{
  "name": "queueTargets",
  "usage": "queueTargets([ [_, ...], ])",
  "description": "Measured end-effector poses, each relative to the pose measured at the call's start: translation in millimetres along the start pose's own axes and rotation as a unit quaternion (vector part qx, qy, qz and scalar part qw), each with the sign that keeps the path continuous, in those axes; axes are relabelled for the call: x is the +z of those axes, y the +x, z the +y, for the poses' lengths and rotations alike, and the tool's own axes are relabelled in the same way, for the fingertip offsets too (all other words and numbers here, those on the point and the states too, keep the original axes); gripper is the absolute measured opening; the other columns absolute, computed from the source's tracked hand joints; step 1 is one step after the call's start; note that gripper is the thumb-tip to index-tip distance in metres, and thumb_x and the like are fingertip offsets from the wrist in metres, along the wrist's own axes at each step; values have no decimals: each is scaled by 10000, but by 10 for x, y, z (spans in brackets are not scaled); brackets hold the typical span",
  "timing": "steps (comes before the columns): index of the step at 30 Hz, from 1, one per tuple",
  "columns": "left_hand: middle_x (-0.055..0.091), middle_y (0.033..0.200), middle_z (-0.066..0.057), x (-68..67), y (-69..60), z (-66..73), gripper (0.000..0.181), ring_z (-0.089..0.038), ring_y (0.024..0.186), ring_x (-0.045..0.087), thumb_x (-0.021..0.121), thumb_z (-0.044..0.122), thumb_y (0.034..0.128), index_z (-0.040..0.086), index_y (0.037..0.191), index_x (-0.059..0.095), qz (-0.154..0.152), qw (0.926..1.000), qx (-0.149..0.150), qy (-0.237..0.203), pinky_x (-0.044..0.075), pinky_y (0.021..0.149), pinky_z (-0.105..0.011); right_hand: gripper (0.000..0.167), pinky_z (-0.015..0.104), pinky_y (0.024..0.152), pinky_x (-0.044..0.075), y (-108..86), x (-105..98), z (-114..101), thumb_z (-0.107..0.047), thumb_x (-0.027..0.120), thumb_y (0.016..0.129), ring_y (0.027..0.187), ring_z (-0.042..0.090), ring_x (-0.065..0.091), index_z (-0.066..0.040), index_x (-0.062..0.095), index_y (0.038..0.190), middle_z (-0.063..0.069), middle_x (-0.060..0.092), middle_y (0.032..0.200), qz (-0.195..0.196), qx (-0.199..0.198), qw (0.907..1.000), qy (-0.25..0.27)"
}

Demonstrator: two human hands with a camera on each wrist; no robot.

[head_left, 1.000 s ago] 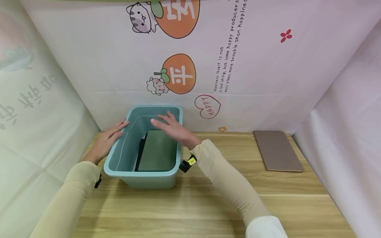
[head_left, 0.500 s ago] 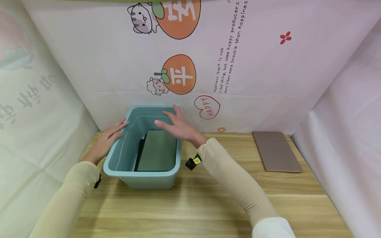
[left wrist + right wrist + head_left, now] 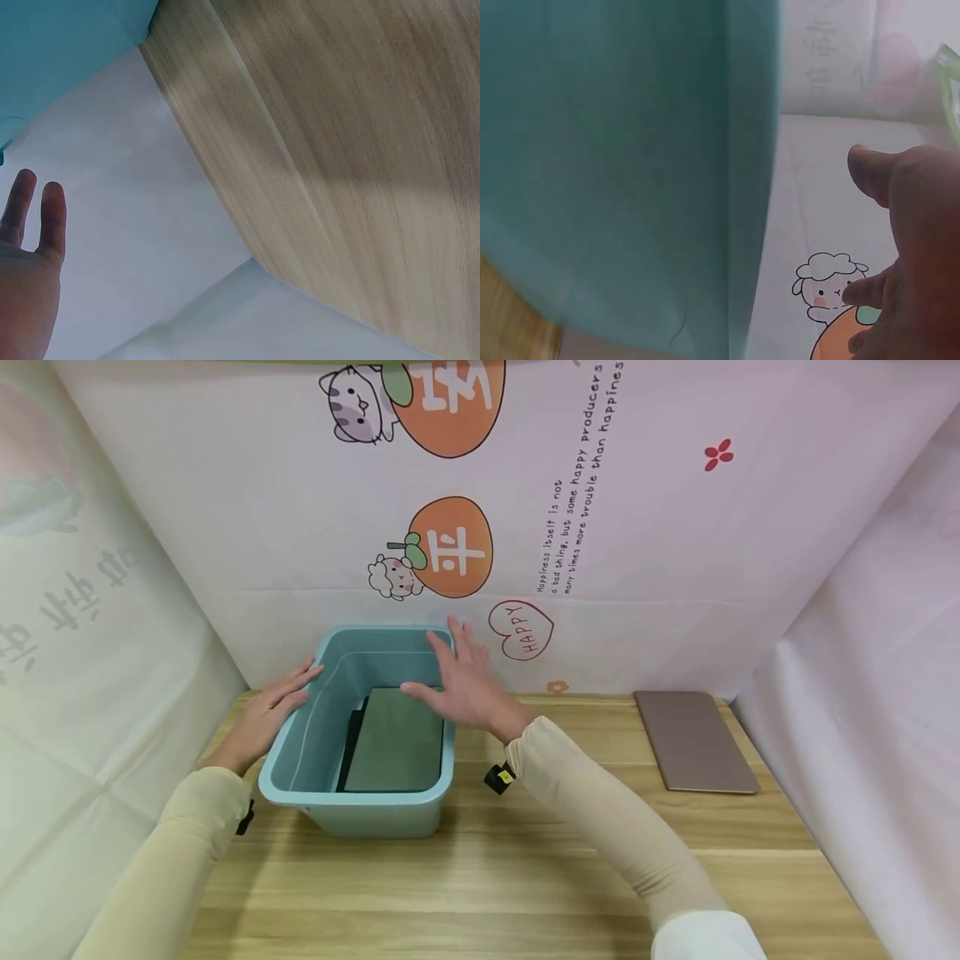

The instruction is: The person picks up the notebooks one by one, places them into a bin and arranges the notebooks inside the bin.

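Observation:
A light blue plastic bin [image 3: 360, 799] stands on the table at left of centre in the head view. My left hand [image 3: 262, 718] rests on its left rim with fingers extended. Over the far right part of the rim is my right hand [image 3: 476, 689], fingers spread and holding nothing; I cannot tell whether it touches the rim. Inside the bin lies a flat dark green rectangle [image 3: 397, 739], like a notebook, over a black flat thing [image 3: 351, 747]. The right wrist view shows the bin's wall [image 3: 630, 165] beside the right hand [image 3: 922, 247].
A flat taupe rectangle [image 3: 697, 742] with rounded corners, like a notebook, lies on the wood-grain table [image 3: 525, 877] at the right. A printed white sheet [image 3: 637, 543] rises behind the bin. Plain pale sheets hang at both sides.
My right hand has moved to the right, from over the bin's inside to its right rim, its fingers turning toward the back sheet. The left hand and the bin stay put.

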State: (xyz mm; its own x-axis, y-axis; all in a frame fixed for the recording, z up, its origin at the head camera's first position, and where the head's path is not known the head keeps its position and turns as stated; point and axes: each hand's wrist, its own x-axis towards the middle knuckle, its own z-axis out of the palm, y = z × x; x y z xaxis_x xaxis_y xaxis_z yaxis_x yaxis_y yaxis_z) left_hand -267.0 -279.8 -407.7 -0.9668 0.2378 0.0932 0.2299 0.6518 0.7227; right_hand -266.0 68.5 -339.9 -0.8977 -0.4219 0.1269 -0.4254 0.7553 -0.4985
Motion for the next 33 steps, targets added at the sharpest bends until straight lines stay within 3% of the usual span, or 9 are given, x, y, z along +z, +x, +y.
queueTargets([
  [5,151,1660,288,4,-1,-5,484,-280,1615,120,378,512,1088,441,1567,357,28,10000,31,-5,138,1224,-716,898,645,1279,27,-27,2,47,-675,518,965,1613,342,-99,-164,224,1642,105,-60,1738,258,-79,9980,-574],
  [11,153,1687,217,13,-14,-2,490,-317,1609,127,378,462,1101,378,1583,360,47,9999,151,-30,142,1213,-727,871,694,1256,49,-54,-1,147,-725,459,959,1608,380,-83,-218,254,1637,123,-24,1738,465,-261,9919,-1154],
  [19,160,1660,283,3,0,-13,469,-280,1613,127,389,486,1093,445,1559,369,62,9999,77,-64,146,1224,-712,807,741,1217,144,-73,-41,308,-719,425,958,1589,453,54,-236,350,1601,137,125,1722,905,-639,9764,-1855],
  [26,155,1652,298,-1,13,-22,462,-281,1612,130,390,491,1091,465,1551,368,37,10000,80,-20,150,1222,-713,780,740,1214,153,-101,-87,479,-708,405,966,1586,446,102,-255,346,1598,140,152,1717,1006,-646,9706,-2090],
  [33,155,1664,273,2,7,-13,473,-293,1610,133,384,477,1096,429,1566,364,45,9999,124,17,155,1222,-711,805,741,1222,98,-174,-112,684,-725,400,965,1594,439,55,-304,242,1632,131,92,1730,883,-331,9762,-1951],
])
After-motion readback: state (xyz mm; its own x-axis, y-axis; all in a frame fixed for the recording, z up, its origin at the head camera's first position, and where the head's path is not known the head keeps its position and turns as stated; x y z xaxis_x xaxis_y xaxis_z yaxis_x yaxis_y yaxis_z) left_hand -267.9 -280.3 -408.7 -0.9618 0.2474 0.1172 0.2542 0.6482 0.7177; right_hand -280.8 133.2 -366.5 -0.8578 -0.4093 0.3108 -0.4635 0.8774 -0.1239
